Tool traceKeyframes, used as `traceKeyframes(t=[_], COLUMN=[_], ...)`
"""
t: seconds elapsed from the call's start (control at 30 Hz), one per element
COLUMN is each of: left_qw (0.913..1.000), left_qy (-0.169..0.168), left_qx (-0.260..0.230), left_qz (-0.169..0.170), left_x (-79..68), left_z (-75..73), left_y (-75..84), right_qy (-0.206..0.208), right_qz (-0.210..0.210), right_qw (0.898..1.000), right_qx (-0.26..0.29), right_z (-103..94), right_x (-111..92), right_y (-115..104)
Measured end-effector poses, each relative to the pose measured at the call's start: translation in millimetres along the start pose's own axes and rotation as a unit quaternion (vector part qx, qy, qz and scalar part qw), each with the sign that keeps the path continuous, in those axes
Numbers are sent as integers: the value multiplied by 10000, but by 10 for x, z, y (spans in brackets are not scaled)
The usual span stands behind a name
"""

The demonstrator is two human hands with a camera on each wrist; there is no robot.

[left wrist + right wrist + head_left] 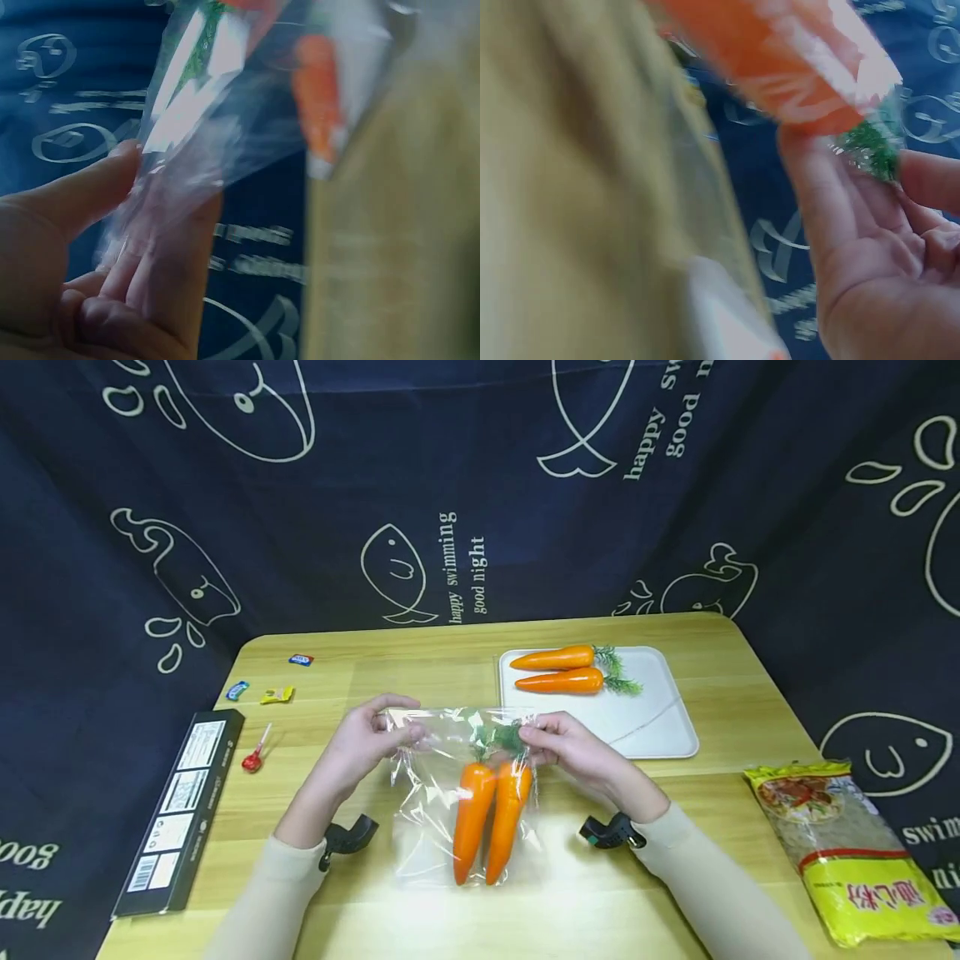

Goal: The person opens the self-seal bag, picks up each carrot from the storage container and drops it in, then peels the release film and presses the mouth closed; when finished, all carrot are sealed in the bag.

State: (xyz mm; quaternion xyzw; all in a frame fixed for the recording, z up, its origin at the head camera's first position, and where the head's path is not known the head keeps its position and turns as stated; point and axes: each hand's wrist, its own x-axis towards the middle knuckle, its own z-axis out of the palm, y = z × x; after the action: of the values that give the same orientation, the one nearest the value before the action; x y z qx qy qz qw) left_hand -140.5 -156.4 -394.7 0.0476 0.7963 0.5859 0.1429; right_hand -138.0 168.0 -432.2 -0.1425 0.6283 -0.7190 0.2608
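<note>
A clear plastic bag [438, 806] hangs over the wooden table [390, 668] with two orange carrots [487, 814] inside, green tops up. My left hand [375, 735] pinches the bag's top left corner [161, 161] between thumb and fingers. My right hand [558, 745] pinches the top right edge by the green carrot tops [874, 146]. Both wrist views are blurred and close; a carrot [780, 60] fills the top of the right wrist view.
A white tray [652, 727] behind my right hand holds two more carrots [558, 670]. A yellow noodle packet [851, 847] lies at the right edge. A black box [180, 810], a red lollipop [253, 760] and small candies [276, 695] lie at the left.
</note>
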Motion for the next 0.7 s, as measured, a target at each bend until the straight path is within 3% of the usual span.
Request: traceKeyframes(t=[0.1,0.17,0.23,0.3,0.37,0.43,0.5,0.53,0.6,0.7], left_qw=[9982,9975,9956,9883,9665,9341,9122,9083,9156,9474], left_qy=[-88,-217,-204,-136,13,156,220,261,348,491], left_qx=[484,462,801,1500,2568,3554,4056,4124,3906,2948], left_qz=[-348,-483,-452,-231,15,303,535,647,885,1144], left_x=[-44,-44,-42,-45,-61,-89,-90,-71,16,278], left_z=[-39,-22,6,42,76,101,102,90,48,6], left_y=[-246,-379,-475,-531,-559,-540,-476,-425,-288,-69], right_qy=[-22,163,439,696,805,758,633,577,532,787], right_qz=[471,626,692,746,775,805,887,941,977,563], right_qw=[9986,9964,9912,9822,9702,9589,9493,9456,9413,9397], right_qx=[-239,-548,-1041,-1577,-2150,-2614,-2950,-3060,-3186,-3281], right_z=[84,113,135,160,183,201,196,176,76,-230], right_x=[48,72,91,101,104,96,75,55,14,-67], right_y=[206,304,362,383,379,349,290,243,119,-112])
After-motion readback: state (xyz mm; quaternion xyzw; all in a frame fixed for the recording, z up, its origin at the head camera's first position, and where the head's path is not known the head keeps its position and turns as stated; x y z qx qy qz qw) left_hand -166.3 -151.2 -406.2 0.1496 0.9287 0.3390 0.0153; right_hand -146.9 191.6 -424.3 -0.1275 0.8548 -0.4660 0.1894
